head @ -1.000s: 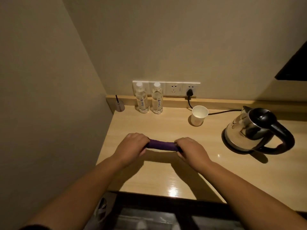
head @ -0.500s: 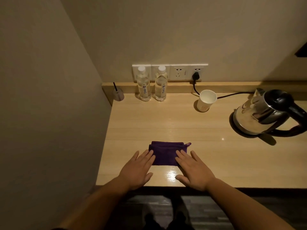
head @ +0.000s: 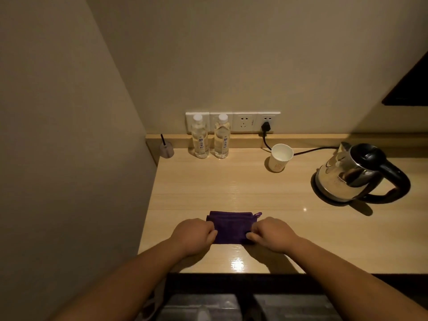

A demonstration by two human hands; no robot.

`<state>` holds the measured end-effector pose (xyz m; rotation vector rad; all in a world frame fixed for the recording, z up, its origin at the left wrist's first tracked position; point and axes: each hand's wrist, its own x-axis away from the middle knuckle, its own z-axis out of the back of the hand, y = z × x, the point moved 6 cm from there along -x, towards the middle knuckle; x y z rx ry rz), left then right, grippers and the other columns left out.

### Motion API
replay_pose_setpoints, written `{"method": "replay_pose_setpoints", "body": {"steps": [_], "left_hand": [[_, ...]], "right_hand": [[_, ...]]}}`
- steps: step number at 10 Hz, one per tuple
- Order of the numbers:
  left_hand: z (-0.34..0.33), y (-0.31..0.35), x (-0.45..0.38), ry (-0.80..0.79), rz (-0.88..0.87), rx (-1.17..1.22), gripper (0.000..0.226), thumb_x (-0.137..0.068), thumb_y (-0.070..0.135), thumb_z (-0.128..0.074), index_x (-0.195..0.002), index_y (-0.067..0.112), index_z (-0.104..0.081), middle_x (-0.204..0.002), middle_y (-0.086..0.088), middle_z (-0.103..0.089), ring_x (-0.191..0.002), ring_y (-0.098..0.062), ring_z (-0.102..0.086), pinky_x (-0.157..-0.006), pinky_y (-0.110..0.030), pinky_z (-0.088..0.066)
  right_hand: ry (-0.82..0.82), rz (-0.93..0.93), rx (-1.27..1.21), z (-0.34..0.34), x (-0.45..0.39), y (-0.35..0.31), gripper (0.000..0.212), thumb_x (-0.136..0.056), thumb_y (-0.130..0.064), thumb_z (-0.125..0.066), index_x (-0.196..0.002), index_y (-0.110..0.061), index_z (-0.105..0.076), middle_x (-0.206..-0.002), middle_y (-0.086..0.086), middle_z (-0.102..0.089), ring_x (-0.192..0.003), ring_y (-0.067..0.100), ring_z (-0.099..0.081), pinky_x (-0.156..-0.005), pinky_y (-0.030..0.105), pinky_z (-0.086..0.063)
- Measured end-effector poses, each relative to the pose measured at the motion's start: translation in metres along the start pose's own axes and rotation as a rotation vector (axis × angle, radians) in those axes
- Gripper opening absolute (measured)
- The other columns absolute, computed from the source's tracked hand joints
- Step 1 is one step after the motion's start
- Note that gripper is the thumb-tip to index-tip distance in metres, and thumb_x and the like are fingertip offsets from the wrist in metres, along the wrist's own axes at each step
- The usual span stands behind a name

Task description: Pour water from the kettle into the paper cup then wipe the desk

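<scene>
Dim beige walls close round a pale wooden worktop [head: 231,181] in a corner, and from the head camera, the only view I have, everything sits along its edges. At the back, under the wall sockets [head: 232,121], stand two water bottles [head: 210,140]; the paper cup [head: 279,158] stands upright near the kettle's cable, and the steel kettle [head: 352,174] rests on its base at the right, well apart from the hands.

Half a second ago both palms lay flat and open at the near edge of the folded purple cloth [head: 229,227]. Now my left hand [head: 193,235] and right hand [head: 273,234] are curled, each pinching an end of the cloth, which lies on the worktop near the front edge.

I judge that pouring is finished and the wiping step is about to start, though I cannot tell whether the cup holds water.
</scene>
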<state>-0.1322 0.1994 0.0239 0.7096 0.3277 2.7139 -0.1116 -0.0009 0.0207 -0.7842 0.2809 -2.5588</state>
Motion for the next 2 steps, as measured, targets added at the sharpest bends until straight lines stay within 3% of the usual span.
{"method": "replay_pose_setpoints", "body": {"steps": [1,2], "left_hand": [[0.035,0.007,-0.015,-0.408,0.097,0.121,0.044,-0.098,0.038,-0.042,-0.085,0.006,-0.069,-0.087,-0.011,-0.073,-0.07,-0.019,-0.061,-0.071,-0.034,-0.049],[0.095,0.01,-0.017,-0.679,0.231,0.234,0.037,-0.099,0.037,-0.047,-0.1,0.005,-0.066,-0.114,-0.018,-0.069,-0.082,-0.018,-0.068,-0.077,-0.032,-0.054]], "right_hand": [[-0.541,-0.168,-0.262,0.025,-0.006,0.0,0.023,-0.09,-0.032,-0.059,-0.076,-0.015,-0.066,-0.066,0.001,-0.065,-0.057,0.012,-0.057,-0.064,0.027,-0.048],[-0.687,-0.214,-0.221,0.084,-0.002,-0.005,0.016,-0.09,-0.026,-0.062,-0.086,-0.011,-0.068,-0.069,0.001,-0.069,-0.066,0.014,-0.064,-0.066,0.027,-0.052]]}}
